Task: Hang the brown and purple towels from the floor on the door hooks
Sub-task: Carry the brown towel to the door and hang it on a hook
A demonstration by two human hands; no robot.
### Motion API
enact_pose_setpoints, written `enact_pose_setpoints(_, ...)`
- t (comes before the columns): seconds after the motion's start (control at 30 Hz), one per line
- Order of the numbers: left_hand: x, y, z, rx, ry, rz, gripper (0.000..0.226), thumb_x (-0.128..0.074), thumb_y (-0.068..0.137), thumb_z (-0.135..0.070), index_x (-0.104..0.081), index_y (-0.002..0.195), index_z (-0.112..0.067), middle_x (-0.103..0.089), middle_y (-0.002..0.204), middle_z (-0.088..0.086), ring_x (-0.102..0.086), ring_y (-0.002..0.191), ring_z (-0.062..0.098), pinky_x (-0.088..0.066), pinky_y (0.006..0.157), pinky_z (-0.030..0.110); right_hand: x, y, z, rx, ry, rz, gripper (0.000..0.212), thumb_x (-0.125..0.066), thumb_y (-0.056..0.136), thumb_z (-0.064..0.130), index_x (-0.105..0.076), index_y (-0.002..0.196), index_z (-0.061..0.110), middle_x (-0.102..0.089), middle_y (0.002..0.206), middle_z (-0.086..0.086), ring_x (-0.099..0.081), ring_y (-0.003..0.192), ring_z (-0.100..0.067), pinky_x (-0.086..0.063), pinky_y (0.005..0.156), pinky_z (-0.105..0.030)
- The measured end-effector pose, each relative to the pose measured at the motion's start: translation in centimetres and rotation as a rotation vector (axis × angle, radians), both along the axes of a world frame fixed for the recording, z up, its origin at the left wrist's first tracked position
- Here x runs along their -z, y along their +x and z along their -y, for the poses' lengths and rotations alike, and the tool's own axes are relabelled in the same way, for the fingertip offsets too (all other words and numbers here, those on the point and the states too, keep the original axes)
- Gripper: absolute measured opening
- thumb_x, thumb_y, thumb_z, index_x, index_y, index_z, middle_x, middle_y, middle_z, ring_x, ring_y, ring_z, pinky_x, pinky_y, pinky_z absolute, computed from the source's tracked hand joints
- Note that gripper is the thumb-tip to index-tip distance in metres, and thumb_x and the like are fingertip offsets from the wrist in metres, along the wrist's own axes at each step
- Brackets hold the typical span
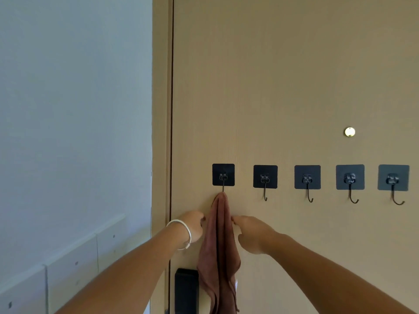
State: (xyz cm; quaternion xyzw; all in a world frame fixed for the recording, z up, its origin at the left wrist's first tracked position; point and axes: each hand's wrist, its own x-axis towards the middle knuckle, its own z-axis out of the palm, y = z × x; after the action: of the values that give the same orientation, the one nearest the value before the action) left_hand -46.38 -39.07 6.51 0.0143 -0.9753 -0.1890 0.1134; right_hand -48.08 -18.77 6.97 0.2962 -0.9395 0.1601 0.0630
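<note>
The brown towel is hanging in a narrow fold from the leftmost hook of five on the tan door, draping down past the black lock plate at its seven o'clock. The left hand, wearing a silver bangle, is touching the towel's edge at nine o'clock with fingers curled; the right hand is pinching the opposite edge at three o'clock. The four hooks to the right are hanging bare. No purple towel is showing.
</note>
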Motion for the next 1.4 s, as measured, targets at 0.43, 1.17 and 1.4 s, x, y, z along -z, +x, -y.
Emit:
enact_pose_setpoints(0.43,-7.3,1.4,-9.4,0.225,-0.434,-0.792,0.044,-0.040,0.096,-0.028,-0.042,0.138,-0.016,-0.047,0.135,-0.003,-0.043,0.124,0.019,-0.026,0.102,0.031,-4.4,1.9,-10.7,0.369,0.133,-0.491,0.039,-0.042,0.094,0.019,-0.055,0.128,0.033,-0.059,0.127,0.005,-0.058,0.109,-0.019,-0.046,0.087,-0.031)
enact_pose_setpoints(1.17,-4.6,5.5,-37.8,0.871,-0.253,-0.703,0.064,-0.037,0.096,-0.048,-0.024,0.149,-0.016,-0.035,0.147,-0.001,-0.033,0.132,0.019,-0.024,0.113,0.036,-3.0,20.3,-37.8,1.069,0.303,-0.523,0.047,-0.044,0.095,0.041,-0.044,0.138,0.021,-0.049,0.139,0.001,-0.046,0.127,-0.019,-0.037,0.105,-0.037)
enact_pose_setpoints(1.4,-5.4,11.9,-50.6,1.081,-0.196,-0.765,0.067,-0.039,0.097,-0.046,-0.018,0.152,-0.016,-0.031,0.151,0.000,-0.030,0.137,0.019,-0.020,0.113,0.035,-4.3,30.5,-47.2,1.262,0.350,-0.540,0.050,-0.048,0.094,0.041,-0.043,0.139,0.020,-0.049,0.139,0.000,-0.045,0.128,-0.022,-0.037,0.104,-0.037)
